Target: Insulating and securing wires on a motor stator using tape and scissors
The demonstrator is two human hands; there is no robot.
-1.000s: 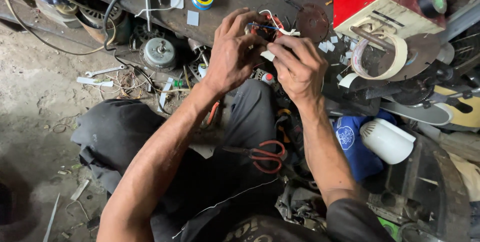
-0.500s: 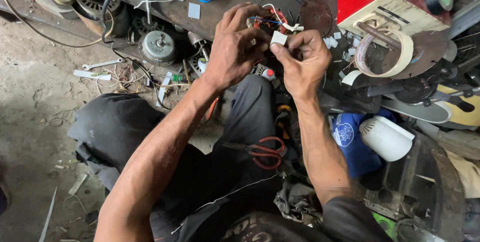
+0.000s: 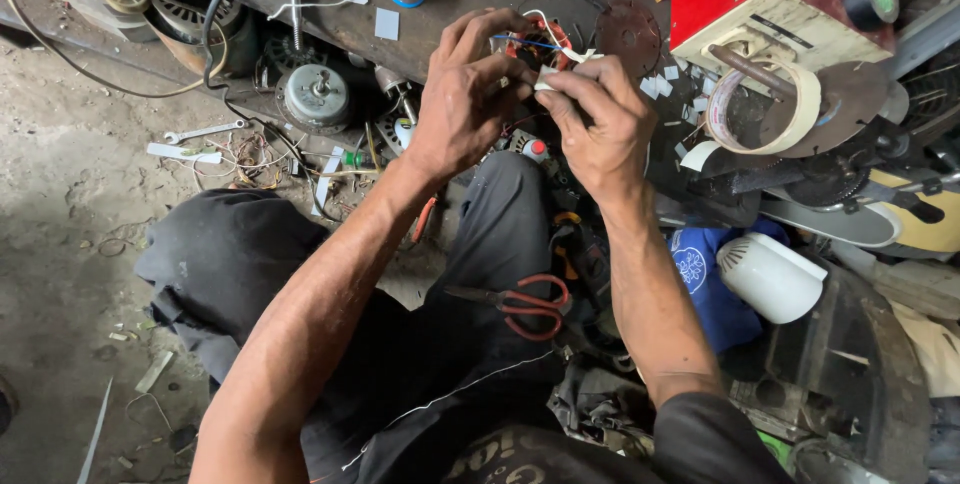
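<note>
A boxy red and cream casing with a printed label strip stands up and right of the right hand. Below that hand lies a blue cloth bearing a round white emblem.

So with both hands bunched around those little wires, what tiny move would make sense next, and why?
Probably press the white strip down around the wires. The right hand pinches that strip beside them while the left hand steadies the bundle, and one strip end looks loose.

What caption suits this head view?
Both hands, left hand and right hand, pinch a small wired part above red-handled scissors.
</note>
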